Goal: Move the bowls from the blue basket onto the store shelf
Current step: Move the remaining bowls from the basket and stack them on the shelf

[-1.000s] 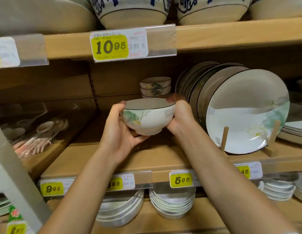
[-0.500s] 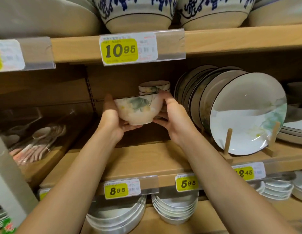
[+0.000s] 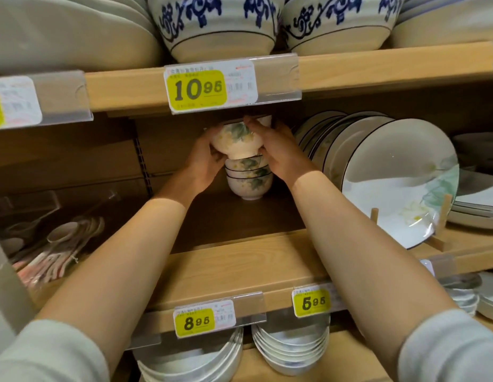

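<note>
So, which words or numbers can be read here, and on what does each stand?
"10 95": yellow tag on the upper shelf edge.
"8 95": left yellow tag on the lower shelf edge.
"5 95": right yellow tag on that edge.
Small print on all tags: too blurred to read.

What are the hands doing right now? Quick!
Left hand: holding the bowl on its left side.
Right hand: holding the same bowl on its right side.
</note>
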`<state>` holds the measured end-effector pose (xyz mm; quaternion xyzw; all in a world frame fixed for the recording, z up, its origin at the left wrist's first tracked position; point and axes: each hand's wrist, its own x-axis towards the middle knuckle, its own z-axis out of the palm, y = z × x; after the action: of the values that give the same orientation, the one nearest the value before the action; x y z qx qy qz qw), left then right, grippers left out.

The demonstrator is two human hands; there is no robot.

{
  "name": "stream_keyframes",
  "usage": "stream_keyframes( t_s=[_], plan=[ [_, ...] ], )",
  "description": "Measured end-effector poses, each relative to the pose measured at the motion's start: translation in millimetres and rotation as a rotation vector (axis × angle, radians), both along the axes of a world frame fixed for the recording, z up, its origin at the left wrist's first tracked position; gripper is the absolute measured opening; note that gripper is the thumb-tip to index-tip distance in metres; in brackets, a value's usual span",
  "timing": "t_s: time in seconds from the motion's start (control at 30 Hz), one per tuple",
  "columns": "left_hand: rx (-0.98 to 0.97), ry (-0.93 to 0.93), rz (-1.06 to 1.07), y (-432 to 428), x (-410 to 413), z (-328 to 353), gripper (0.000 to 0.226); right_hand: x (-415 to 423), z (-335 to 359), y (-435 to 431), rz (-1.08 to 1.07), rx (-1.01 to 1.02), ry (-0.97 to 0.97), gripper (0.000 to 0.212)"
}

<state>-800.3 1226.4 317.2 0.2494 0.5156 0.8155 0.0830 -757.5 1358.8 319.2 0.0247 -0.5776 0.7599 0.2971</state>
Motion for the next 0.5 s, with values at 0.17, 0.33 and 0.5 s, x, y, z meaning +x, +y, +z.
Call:
stream_keyframes(
  t_s=[0.17, 0.33, 0.5],
  plan=[
    [-0.028, 0.125, -0.036, 9.2, -13.8, 4.1, 0.048, -16.2, 3.3, 5.4, -0.028, -0.043, 0.056, 0.056],
    [-0.104, 0.213, -0.029, 19.4, -28.7, 8.4, 0.049, -30.7, 4.9, 15.1, -0.111, 0.032, 0.050, 0.058],
    [-0.158, 0.295, -0.022, 25.0, -48.3, 1.9, 0.039, -46.4, -3.0, 19.3, -0.153, 0.105, 0.016, 0.055]
  ],
)
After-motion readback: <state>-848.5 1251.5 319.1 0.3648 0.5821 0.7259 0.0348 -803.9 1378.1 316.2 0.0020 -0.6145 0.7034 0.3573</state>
